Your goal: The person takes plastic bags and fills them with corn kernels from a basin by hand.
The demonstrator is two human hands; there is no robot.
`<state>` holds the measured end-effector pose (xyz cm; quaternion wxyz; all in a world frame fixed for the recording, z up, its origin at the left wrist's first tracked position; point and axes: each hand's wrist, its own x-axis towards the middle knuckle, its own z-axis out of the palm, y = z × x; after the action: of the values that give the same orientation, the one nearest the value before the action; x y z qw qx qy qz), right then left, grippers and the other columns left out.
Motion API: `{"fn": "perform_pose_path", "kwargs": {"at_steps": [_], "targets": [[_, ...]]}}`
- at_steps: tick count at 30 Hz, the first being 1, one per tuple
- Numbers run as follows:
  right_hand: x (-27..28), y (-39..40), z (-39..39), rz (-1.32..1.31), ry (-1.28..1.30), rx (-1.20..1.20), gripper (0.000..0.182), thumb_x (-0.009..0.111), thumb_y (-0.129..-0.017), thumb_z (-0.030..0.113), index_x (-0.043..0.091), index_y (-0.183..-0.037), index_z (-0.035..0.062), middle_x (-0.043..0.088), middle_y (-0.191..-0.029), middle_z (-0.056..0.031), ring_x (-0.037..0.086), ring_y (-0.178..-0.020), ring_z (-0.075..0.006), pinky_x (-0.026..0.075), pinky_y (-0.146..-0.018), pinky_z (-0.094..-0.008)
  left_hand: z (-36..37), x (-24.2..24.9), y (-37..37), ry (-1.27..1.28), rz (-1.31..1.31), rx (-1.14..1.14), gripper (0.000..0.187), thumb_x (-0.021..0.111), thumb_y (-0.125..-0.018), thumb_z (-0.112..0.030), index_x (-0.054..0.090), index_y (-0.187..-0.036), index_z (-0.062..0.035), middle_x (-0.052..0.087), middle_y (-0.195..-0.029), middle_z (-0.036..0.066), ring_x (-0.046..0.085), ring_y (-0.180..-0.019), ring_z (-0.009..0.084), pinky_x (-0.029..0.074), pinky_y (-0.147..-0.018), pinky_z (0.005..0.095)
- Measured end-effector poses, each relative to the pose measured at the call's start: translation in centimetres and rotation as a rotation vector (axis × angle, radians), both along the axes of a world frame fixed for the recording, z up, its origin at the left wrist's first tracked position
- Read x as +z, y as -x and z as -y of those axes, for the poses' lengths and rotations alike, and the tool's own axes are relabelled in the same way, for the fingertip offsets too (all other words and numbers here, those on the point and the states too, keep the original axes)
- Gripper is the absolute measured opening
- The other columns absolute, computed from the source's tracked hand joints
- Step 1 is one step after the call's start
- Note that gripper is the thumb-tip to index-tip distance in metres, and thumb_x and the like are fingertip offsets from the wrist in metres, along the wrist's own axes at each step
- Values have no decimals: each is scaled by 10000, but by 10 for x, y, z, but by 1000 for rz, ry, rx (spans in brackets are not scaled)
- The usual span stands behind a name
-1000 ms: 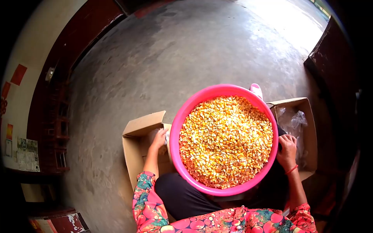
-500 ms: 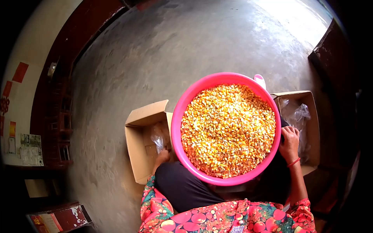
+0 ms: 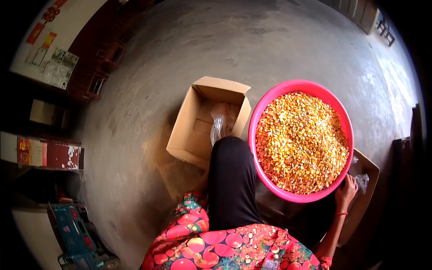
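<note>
A pink basin (image 3: 299, 198) heaped with yellow corn kernels (image 3: 302, 143) stands in front of me on the right. Close against its lower right rim is my right hand (image 3: 345, 191), its fingers curled; what they grip, if anything, is hidden. Clear plastic (image 3: 362, 182) shows beside that hand, inside the right cardboard box (image 3: 370, 173). On the other side, my left forearm (image 3: 203, 183) passes down behind my raised knee, which hides the left hand. An open cardboard box (image 3: 184, 135) with a clear plastic bag (image 3: 219, 120) inside is just beyond that knee.
Grey concrete floor (image 3: 180, 49) surrounds the boxes and basin. Dark wooden furniture (image 3: 108, 58) lines the far left wall. A teal object with red parts (image 3: 75, 229) is at lower left. Bright light falls on the floor at the right, near a small stool (image 3: 386, 32).
My view has turned left, so the basin and right box appear farther right. The left hand, visible earlier by the left box's plastic bag, is now hidden behind my knee.
</note>
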<state>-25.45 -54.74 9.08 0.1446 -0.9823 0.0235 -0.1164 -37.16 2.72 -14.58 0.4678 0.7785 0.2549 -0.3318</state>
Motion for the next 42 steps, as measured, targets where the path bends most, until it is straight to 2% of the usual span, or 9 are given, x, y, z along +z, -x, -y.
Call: {"fn": "perform_pose_path", "kwargs": {"at_steps": [13, 18, 23, 27, 30, 32, 35, 39, 42], "targets": [[2, 7, 13, -17, -34, 21, 131, 586, -759, 112, 595, -887, 82, 600, -885, -53, 550, -923, -257, 365, -855, -390, 63, 30, 43, 206, 8, 199, 330, 449, -926, -195, 529, -1194, -18, 566, -1133, 129, 544, -1019, 217, 430, -903, 314], [7, 9, 23, 118, -516, 72, 147, 587, -802, 5, 590, -949, -4, 565, -1024, -96, 552, -1002, -222, 427, -872, -313, 59, 57, 52, 343, 5, 355, 321, 454, -928, -199, 543, -1175, -12, 583, -1105, 115, 558, -992, 205, 439, -890, 311], [-21, 36, 91, 167, -848, -258, 148, 570, -867, 49, 605, -1010, 29, 572, -1015, -51, 566, -943, -142, 453, -823, -264, 39, 110, 17, 502, 100, 534, 314, 459, -931, -203, 556, -1156, -7, 600, -1078, 101, 573, -964, 194, 448, -877, 307], [-65, 81, 153, 186, -570, -445, 117, 604, -832, 67, 628, -944, 47, 576, -932, -60, 585, -858, -153, 475, -769, -272, 30, 187, -54, 481, 458, 595, 309, 463, -932, -206, 567, -1141, -3, 614, -1056, 89, 584, -942, 185, 455, -867, 304], [-107, 120, 180, 113, -512, -631, 130, 612, -802, 87, 643, -925, 58, 604, -881, -71, 605, -811, -170, 497, -727, -290, 55, 256, -118, 105, 1034, 440, 268, 488, -938, -140, 569, -1139, 17, 614, -1058, 107, 589, -956, 171, 460, -896, 290], [-151, 151, 198, 4, -487, -712, 136, 619, -757, 120, 679, -870, 72, 662, -829, -108, 642, -766, -207, 508, -716, -308, 110, 326, -146, 190, 1051, 332, 210, 497, -907, -8, 584, -1094, 27, 619, -1015, 93, 595, -924, 152, 470, -852, 263], [-200, 189, 195, -224, -525, -831, 160, 627, -717, 156, 704, -845, 96, 683, -804, -129, 662, -752, -233, 514, -710, -330, 192, 376, -168, 209, 1112, 8, 217, 489, -919, -26, 587, -1109, 11, 622, -1028, 80, 593, -936, 141, 469, -880, 269], [-209, 204, 142, -377, -505, -907, 165, 610, -694, 165, 712, -811, 111, 678, -780, -141, 657, -750, -276, 510, -719, -358, 294, 401, -179, 62, 1199, -604, 186, 556, -853, 32, 628, -1024, 14, 647, -942, 67, 608, -896, 139, 471, -818, 260], [-224, 212, 122, -572, -441, -866, 250, 650, -675, 194, 676, -908, 107, 632, -963, -191, 615, -903, -329, 490, -827, -378, 329, 375, -187, 112, 1194, -862, 170, 603, -813, 32, 643, -977, 9, 660, -912, 115, 638, -845, 205, 491, -755, 286]]}}
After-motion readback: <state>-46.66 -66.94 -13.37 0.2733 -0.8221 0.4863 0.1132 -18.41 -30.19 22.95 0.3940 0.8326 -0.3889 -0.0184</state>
